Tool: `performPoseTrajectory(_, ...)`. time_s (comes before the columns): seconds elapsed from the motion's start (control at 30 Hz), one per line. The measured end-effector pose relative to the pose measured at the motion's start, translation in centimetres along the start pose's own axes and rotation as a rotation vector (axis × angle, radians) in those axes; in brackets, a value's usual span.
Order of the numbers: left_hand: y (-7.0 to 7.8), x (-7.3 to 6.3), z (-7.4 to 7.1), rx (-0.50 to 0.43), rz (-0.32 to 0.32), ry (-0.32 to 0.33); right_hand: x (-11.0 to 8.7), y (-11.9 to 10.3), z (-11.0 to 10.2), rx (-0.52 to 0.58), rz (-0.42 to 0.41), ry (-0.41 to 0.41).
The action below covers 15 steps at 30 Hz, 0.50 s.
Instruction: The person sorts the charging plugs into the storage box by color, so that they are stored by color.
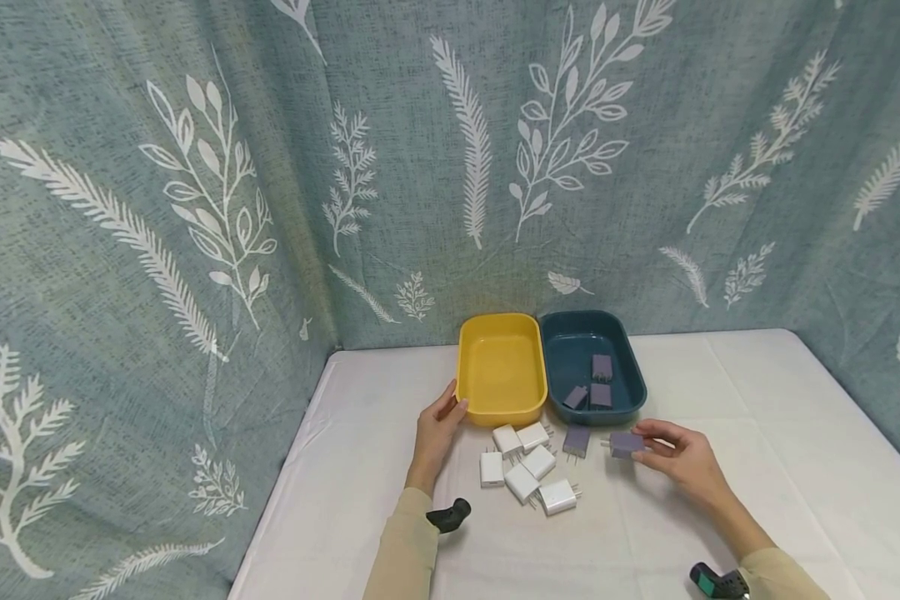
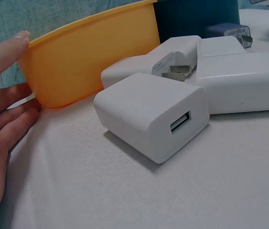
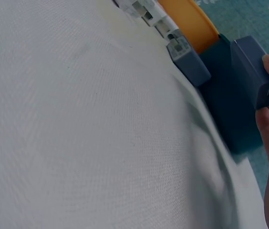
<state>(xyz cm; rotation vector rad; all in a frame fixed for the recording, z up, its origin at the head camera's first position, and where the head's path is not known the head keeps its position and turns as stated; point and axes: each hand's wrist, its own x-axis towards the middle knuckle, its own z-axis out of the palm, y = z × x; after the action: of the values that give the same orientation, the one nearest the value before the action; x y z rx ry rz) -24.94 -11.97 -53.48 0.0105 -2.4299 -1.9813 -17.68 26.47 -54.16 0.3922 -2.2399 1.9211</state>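
Observation:
My right hand (image 1: 682, 458) pinches a purple USB charger (image 1: 626, 445) by one end, its prongs pointing left, in front of the blue tray (image 1: 633, 392). In the right wrist view the held charger (image 3: 251, 71) is between thumb and fingers. Three purple chargers (image 1: 602, 396) lie inside the blue tray, and another purple charger (image 1: 577, 441) is on the table just before it. My left hand (image 1: 437, 437) rests against the near left corner of the yellow tray (image 1: 502, 367), thumb and fingers touching its wall (image 2: 91, 52). No charger is visible in that tray.
Several white USB chargers (image 1: 521, 482) lie loosely grouped on the white table (image 1: 375, 433) in front of the trays. The trays stand side by side near the back edge. A patterned teal curtain (image 1: 420, 167) hangs behind and at both sides.

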Motion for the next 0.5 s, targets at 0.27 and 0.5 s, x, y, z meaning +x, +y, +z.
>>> performPoseTrajectory(0.27, -2.5, 1.2, 0.4, -0.014, 0.011, 0.039, 0.2, 0.0, 0.1, 0.008, -0.025, 0.031)
performPoseTrajectory(0.5, -2.4, 1.1, 0.4, -0.018, 0.019, 0.035, 0.4, -0.3, 0.2, 0.016, -0.019, 0.086)
